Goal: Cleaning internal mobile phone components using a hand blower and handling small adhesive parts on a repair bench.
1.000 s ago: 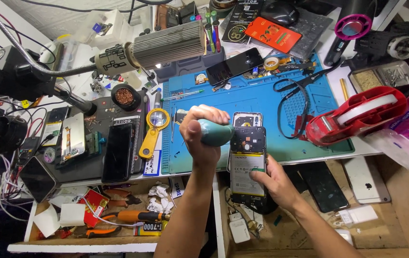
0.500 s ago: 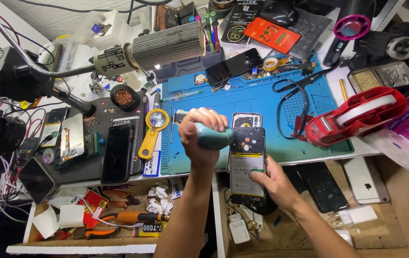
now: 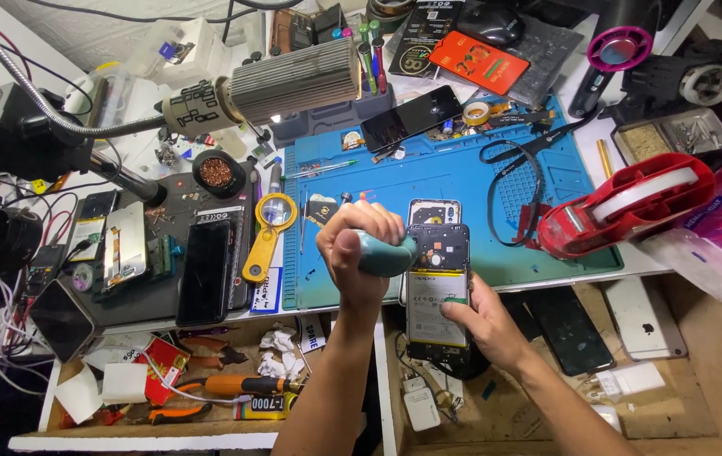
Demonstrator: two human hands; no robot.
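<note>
1. The blue mat is serving as the landmark here: it is lying across the middle of the bench, and everything else is sitting around or on it.
2. Off the mat's right edge, a red tape dispenser is resting, well apart from both hands.
3. Off the mat's left edge, a yellow magnifier is lying beside a row of dark phones, also away from the work.
4. The opened phone is hanging over the mat's near edge, its back removed and its battery showing. Its long axis is running straight away from the person, top end on the mat, bottom end sticking out over the open drawer below.
5. The right hand is gripping the phone's lower half from the right side, fingers wrapped round its edge, just off the mat's near edge.
6. The left hand is closed in a fist round a teal tool handle, sitting at the mat's near edge.
7. The handle is pointing rightward and meeting the phone's upper left side, so the left hand is the nearer one to the phone's top. The tool's tip is hidden, so I cannot tell exactly where it is touching.
</note>
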